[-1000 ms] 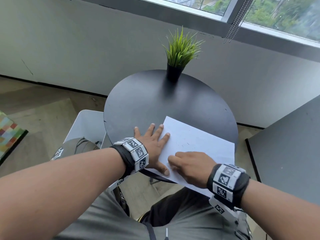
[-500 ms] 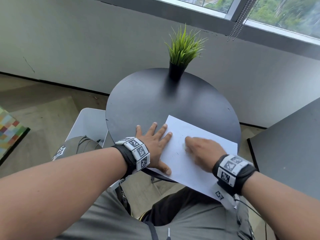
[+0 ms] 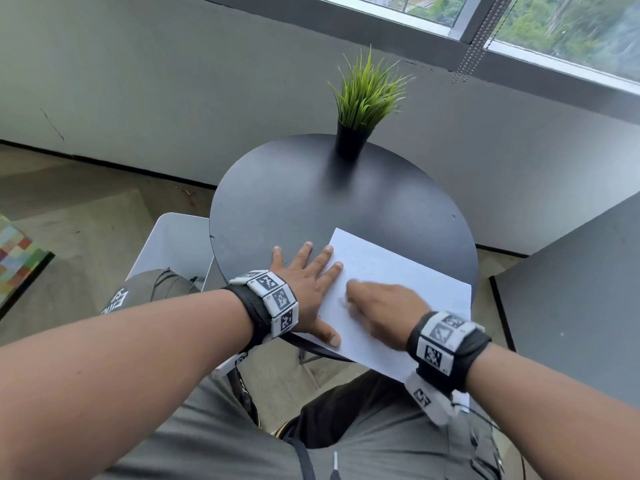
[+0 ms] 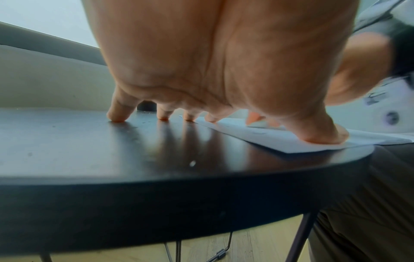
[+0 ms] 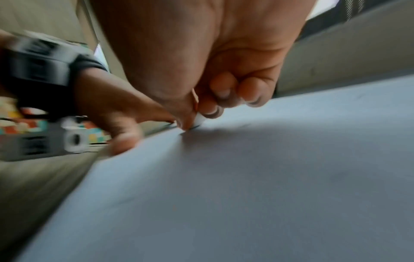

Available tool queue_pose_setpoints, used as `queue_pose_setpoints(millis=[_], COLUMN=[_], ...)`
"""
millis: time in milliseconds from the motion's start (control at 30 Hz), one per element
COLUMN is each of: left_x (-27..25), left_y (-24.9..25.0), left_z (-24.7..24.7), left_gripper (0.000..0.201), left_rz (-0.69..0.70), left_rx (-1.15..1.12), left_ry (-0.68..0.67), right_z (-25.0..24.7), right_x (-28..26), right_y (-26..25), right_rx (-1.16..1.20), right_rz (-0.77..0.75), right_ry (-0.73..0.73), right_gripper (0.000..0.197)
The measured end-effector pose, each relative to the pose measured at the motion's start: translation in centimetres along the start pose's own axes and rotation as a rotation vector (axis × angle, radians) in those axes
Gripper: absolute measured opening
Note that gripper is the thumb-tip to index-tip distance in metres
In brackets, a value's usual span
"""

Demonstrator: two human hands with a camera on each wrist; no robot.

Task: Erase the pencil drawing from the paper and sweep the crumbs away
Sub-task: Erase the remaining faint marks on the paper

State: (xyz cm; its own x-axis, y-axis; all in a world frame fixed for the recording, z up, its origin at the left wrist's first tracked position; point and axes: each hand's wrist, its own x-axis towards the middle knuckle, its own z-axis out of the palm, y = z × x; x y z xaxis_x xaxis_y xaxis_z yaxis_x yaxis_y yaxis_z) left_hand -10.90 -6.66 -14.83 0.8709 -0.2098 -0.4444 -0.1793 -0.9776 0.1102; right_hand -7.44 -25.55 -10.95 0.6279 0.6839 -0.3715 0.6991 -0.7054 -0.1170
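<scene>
Daylight from a window [image 3: 519, 26] above a grey wall falls on a round black table [image 3: 294, 202], where a potted grass plant [image 3: 363, 109] stands well beyond both hands; a white chair [image 3: 173, 247] sits to the outside of the left arm, over wood flooring. White paper [image 3: 408, 271] lies on the table's near side, its near corner hanging past the rim toward the lap. The left hand [image 3: 304, 289] rests flat with fingers spread, two fingertips and the thumb pressing the paper's left edge, the other fingertips on bare table. The right hand [image 3: 381, 313] sits on the sheet just beside it, fingers curled and pinching a small white eraser [image 5: 200, 119] whose tip touches the paper. Motion blur smears the right hand's fingertips in the head view, and the pencil marks are too faint to make out; only a few specks show on the sheet.
</scene>
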Motion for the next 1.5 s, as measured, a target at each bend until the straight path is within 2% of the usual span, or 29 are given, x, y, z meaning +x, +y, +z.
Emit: queue_pose_setpoints(millis=[67, 100, 200, 233, 267, 333, 400, 467, 533, 600, 667, 700, 767, 867, 967, 1033, 1100, 1200, 1367, 1500], left_x=[0.0, -0.1, -0.3, -0.3, -0.2, -0.2, -0.2, -0.2, -0.2, 0.0, 0.1, 0.1, 0.0, 0.1, 0.2, 0.3, 0.2, 0.2, 0.3, 0.0], left_y=[0.1, 0.1, 0.1, 0.0, 0.0, 0.1, 0.1, 0.0, -0.1, -0.2, -0.1, -0.2, -0.2, -0.2, -0.2, -0.2, -0.1, -0.2, -0.1, 0.0], left_z=[-0.1, -0.1, 0.0, -0.1, -0.2, -0.2, 0.0, 0.2, 0.2, 0.1, 0.3, 0.4, 0.6, 0.5, 0.4, 0.7, 0.7, 0.6, 0.6, 0.7], left_gripper=[0.138, 0.138, 0.138, 0.138, 0.137, 0.138, 0.138, 0.138, 0.138, 0.138, 0.138, 0.138, 0.138, 0.137, 0.138, 0.138, 0.138, 0.137, 0.138, 0.138], left_rz=[-0.001, -0.001, 0.003, 0.003, 0.003, 0.000, -0.001, 0.003, 0.007, 0.011, 0.010, 0.008, 0.007, 0.011, 0.003, 0.000, 0.006, 0.009, 0.008, 0.014], left_rx=[0.001, 0.003, -0.005, -0.005, -0.005, -0.002, -0.003, -0.003, -0.010, -0.013, -0.009, -0.005, 0.002, -0.009, -0.008, -0.003, -0.005, -0.017, -0.020, -0.010], left_ry=[-0.004, -0.005, 0.013, 0.017, 0.016, 0.011, 0.007, 0.016, 0.025, 0.025, 0.026, 0.028, 0.025, 0.039, 0.024, 0.023, 0.023, 0.027, 0.030, 0.034], right_z=[-0.3, -0.1, 0.7, 0.8, 0.4, -0.5, -0.8, -0.5, 0.1, -0.5, -1.0, -1.0, -0.5, 0.4, -0.6, -1.1, -0.9, -0.1, -2.1, -0.9], right_x=[1.0, 1.0, 0.1, 0.0, 0.3, 1.8, 2.3, 1.7, 0.5, 0.8, 2.4, 2.8, 2.7, 1.6, 3.2, 3.9, 3.7, 2.9, 4.7, 3.9], right_y=[1.5, 1.1, -2.1, -2.1, -1.5, 1.0, 2.1, 0.1, -2.1, -1.4, 1.2, 1.7, 0.4, -1.7, 0.5, 1.8, 0.7, -1.2, 1.9, -0.2], right_rx=[0.001, 0.004, 0.027, 0.044, 0.030, 0.014, 0.018, -0.017, 0.011, 0.016, 0.017, 0.004, -0.014, -0.022, -0.004, -0.018, -0.056, -0.084, -0.056, -0.100], right_rz=[0.104, 0.092, -0.117, -0.125, -0.078, 0.112, 0.178, 0.053, -0.103, -0.026, 0.172, 0.222, 0.176, 0.025, 0.207, 0.292, 0.235, 0.095, 0.310, 0.165], right_ry=[0.082, 0.086, -0.009, -0.037, -0.034, 0.055, 0.114, 0.056, -0.041, -0.029, 0.051, 0.078, 0.088, 0.022, 0.081, 0.109, 0.111, 0.050, 0.074, 0.051], right_gripper=[0.020, 0.018, 0.012, 0.012, 0.011, 0.013, 0.019, 0.016, 0.026, 0.026, 0.018, 0.018, 0.016, 0.034, 0.015, 0.016, 0.016, 0.028, 0.015, 0.015])
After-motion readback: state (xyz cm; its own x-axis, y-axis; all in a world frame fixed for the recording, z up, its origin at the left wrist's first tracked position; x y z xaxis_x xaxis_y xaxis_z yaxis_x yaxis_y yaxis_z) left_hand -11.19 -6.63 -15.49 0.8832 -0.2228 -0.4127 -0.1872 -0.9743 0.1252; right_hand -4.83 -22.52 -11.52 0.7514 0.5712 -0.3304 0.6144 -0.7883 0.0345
